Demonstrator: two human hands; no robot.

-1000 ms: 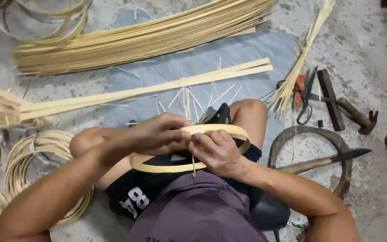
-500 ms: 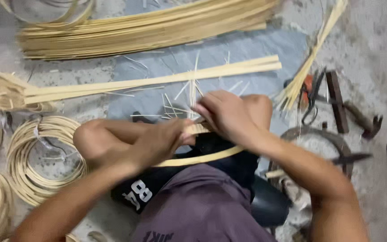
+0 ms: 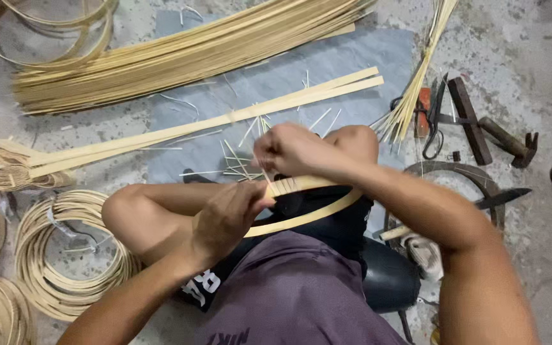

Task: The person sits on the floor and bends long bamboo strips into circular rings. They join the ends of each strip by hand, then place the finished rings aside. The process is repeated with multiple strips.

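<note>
Hoop [image 3: 308, 217] was bent round but only partly bound. Left hand [image 3: 228, 217] gripped its rim, right hand [image 3: 292, 150] pinched a thin strip [image 3: 267, 181]. Plenty of strips [image 3: 212, 124] lay unused on the mat's [image 3: 365, 54] far edge.

— Any packages, labels, signs or screens here?
— None at all. Only white print on clothing: on the black shorts [image 3: 207, 285] at seven o'clock, and on the purple shirt [image 3: 289, 300] at six.

The head camera looks steeply down from close above the lap onto the nearby concrete floor [image 3: 525, 57].
</note>
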